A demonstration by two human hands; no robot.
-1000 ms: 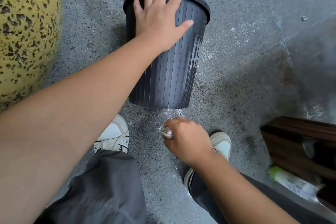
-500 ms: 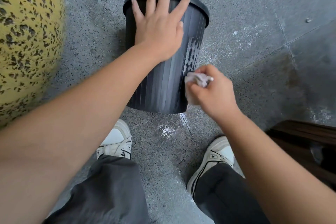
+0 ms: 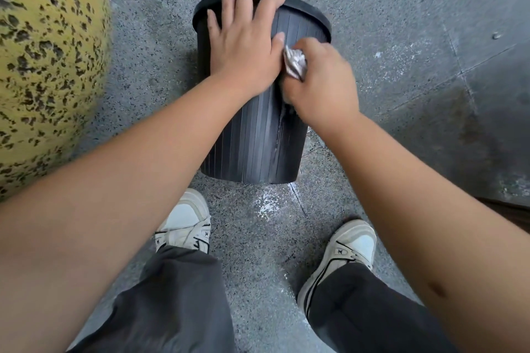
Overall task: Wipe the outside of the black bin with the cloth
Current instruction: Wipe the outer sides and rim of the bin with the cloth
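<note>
The black ribbed bin [image 3: 252,146] stands on the grey floor, tilted toward me, with a pale streak running down its near side. My left hand [image 3: 243,43] grips its upper wall, fingers curled over the rim. My right hand [image 3: 321,86] is closed around a crumpled white cloth [image 3: 294,63] and presses it against the bin's upper side, right beside my left hand. Most of the cloth is hidden inside the fist.
A large yellow, black-speckled rounded object [image 3: 43,66] rises at the left. My two shoes [image 3: 186,223] stand just in front of the bin. White powder marks [image 3: 266,203] lie on the floor near the bin's base. A dark wooden edge [image 3: 510,209] shows at the right.
My right hand has carried the cloth from the floor up the bin's side to near the rim. My left hand's fingers have curled down over the rim. The white streak has thinned.
</note>
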